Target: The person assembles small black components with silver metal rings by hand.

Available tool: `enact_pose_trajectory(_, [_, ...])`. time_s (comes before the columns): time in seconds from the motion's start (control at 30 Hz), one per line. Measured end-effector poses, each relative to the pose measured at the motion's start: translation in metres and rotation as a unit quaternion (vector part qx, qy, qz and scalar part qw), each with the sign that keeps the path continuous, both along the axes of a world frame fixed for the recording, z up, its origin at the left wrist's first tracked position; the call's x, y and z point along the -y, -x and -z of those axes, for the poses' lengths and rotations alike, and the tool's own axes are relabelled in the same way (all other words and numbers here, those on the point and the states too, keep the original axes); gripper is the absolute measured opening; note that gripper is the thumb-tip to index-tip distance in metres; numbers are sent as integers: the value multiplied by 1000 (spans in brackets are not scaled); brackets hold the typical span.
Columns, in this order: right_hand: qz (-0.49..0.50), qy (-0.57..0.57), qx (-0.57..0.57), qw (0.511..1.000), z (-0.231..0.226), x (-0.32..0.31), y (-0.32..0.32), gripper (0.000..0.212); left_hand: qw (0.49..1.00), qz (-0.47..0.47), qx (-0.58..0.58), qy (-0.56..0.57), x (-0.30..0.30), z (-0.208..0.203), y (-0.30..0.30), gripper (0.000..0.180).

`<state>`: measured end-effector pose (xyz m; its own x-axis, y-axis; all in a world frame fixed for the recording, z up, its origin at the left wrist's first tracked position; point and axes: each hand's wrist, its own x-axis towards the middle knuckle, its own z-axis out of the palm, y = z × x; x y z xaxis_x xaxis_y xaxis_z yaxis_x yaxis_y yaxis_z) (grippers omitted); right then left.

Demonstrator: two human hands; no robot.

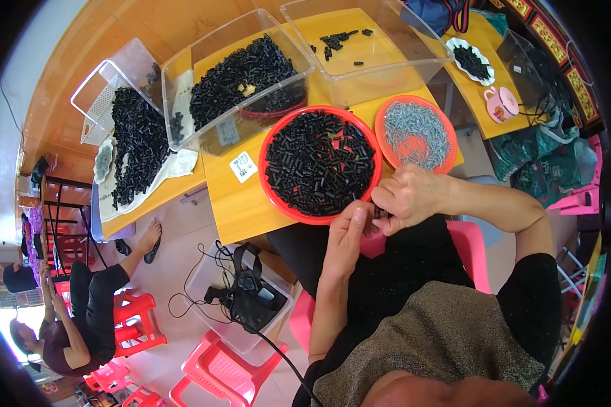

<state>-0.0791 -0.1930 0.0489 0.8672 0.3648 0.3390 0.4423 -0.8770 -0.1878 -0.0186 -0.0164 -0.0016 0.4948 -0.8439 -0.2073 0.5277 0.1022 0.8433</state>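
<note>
My left hand (349,230) and my right hand (409,197) meet at the near rim of a round red basin (268,186). My left thumb and fingers pinch a small black plastic piece (377,212), mostly covered by the fingertips. The right fingers are closed right beside it; whatever they grip is hidden. Many short black plastic pieces (319,163) fill the basin. Just beyond my right hand, an orange-red plate (448,163) bears a heap of small silvery screws (417,129).
Clear plastic bins (183,136) with more black pieces stand behind the basin. Black parts (139,142) cover a cloth at left. A pink cup (502,105) sits at far right. Below left are a box with cables (251,298) and pink stools (224,370). Another person (81,319) sits far left.
</note>
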Motion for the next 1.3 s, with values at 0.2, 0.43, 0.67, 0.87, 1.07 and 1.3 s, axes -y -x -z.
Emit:
enact_pose_trajectory(0.2, [14, 2, -20, 1000, 1, -3, -3, 33, 997, -28, 72, 24, 3, -4, 1, 20])
enact_pose_trajectory(0.43, [14, -17, -10, 1000, 1, -4, -3, 30, 997, -32, 67, 23, 2, -6, 2, 20])
enact_pose_trajectory(0.67, [0, -37, 5, 999, 11, 0, -4, 27, 990, -74, 123, 2, 6, -1, 6, 22])
enact_pose_trajectory(0.87, [-7, -33, 46, 998, -1, 11, -7, 31, 972, -159, 175, -4, 0, -14, -2, 18])
enact_pose_trajectory(1.07, [184, 26, 193, 963, -42, 66, -37, 26, 872, -260, 334, 247, -28, -55, 13, 32])
enact_pose_trajectory(1.3, [315, -18, 197, 928, -23, 61, -61, 19, 748, -253, 376, 485, -54, -90, 33, 60])
